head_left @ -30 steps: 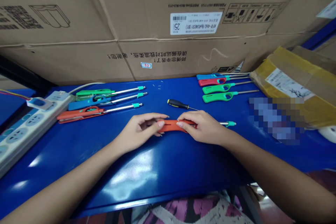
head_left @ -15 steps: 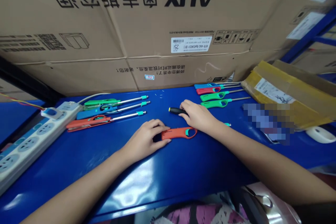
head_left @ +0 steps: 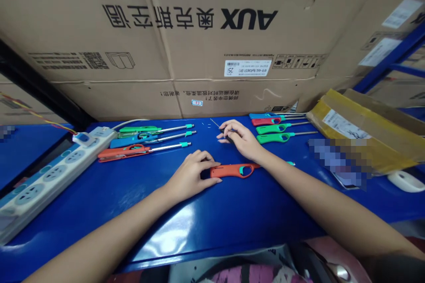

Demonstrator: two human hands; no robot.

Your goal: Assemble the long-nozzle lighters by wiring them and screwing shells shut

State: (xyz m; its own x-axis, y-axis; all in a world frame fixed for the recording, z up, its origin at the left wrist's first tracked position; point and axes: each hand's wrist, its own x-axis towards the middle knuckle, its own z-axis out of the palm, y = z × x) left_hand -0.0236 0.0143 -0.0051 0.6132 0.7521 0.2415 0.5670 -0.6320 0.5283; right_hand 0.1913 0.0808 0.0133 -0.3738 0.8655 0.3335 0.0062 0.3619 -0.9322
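Note:
My left hand (head_left: pixel 191 172) has thumb and fingers closed around the butt end of an orange long-necked gas lighter (head_left: pixel 229 170) lying on the blue shelf. The lighter's barrel passes under my right forearm, and its teal-collared tip shows beyond. Above the lighter, my right hand (head_left: pixel 241 140) is closed on a screwdriver (head_left: pixel 229 140). Its dark handle is mostly hidden by the fingers, and the thin shaft points up and left. Several tiny pale slivers (head_left: pixel 208 125) lie near the shaft's tip; what they are is too small to tell.
Several lighters lie on the left, among them an orange one (head_left: pixel 124 152), beside a power strip (head_left: pixel 59 172). More are at the back right, including a green one (head_left: pixel 274 138). An opened carton (head_left: pixel 352 128), a pixelated phone-like object (head_left: pixel 341 163) and a white mouse (head_left: pixel 405 181) stand right.
My right hand has turned the screwdriver: its yellow-ended handle pointed left before, and now the thin shaft shows. My left hand keeps hold of the orange lighter. The view has shifted slightly.

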